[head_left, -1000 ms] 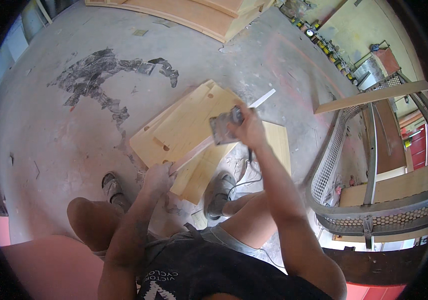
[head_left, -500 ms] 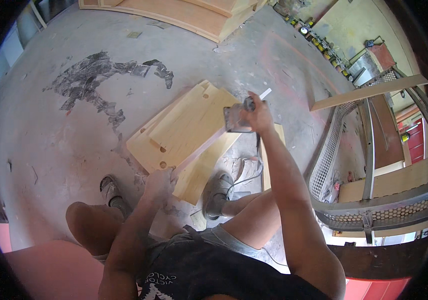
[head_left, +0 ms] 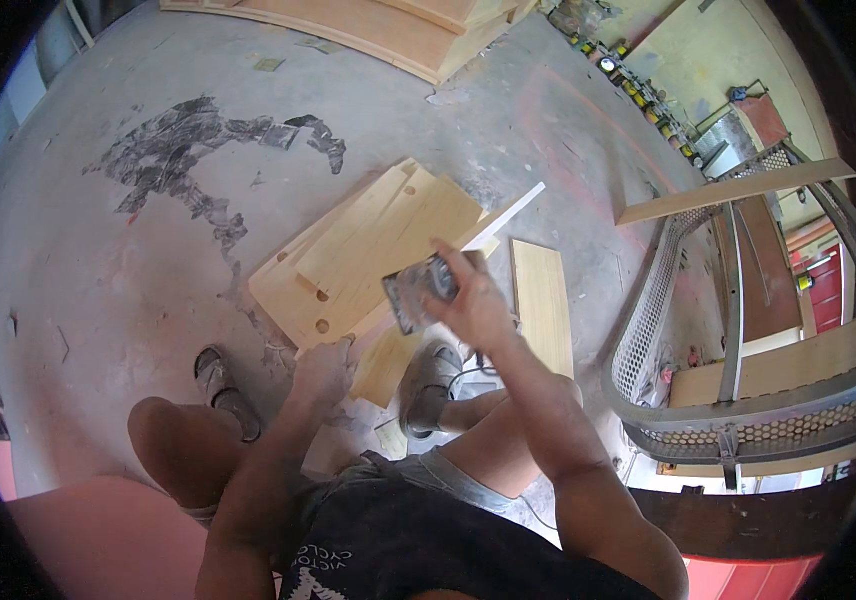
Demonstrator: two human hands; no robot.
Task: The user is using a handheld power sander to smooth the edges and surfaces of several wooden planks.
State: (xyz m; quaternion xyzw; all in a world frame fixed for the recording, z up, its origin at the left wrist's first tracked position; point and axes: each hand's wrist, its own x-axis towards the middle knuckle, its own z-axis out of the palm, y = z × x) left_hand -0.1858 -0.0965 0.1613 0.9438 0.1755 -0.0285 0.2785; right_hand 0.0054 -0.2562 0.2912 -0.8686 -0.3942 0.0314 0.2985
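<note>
My right hand (head_left: 480, 310) is wrapped round a small electric sander (head_left: 408, 300), whose flat pad faces a long, narrow wooden strip (head_left: 514, 213). The strip runs from near my feet toward the far right, its pale edge up. Around its near end my left hand (head_left: 321, 372) is closed. Beneath lie stacked light wooden panels (head_left: 378, 235) with round holes near their corners. The sander and right hand hide the middle of the strip; whether the pad touches it I cannot tell.
A separate light board (head_left: 542, 300) lies right of the stack. A curved metal frame with perforated mesh (head_left: 638, 350) stands at the right, a plank (head_left: 738, 190) across it. Wooden furniture (head_left: 348, 35) is at the back. The sander's cord (head_left: 468, 371) passes my right foot (head_left: 431, 385).
My right hand and the sander have come nearer along the strip, down and to the left. More of the strip's far end now shows. My left hand keeps its grip.
</note>
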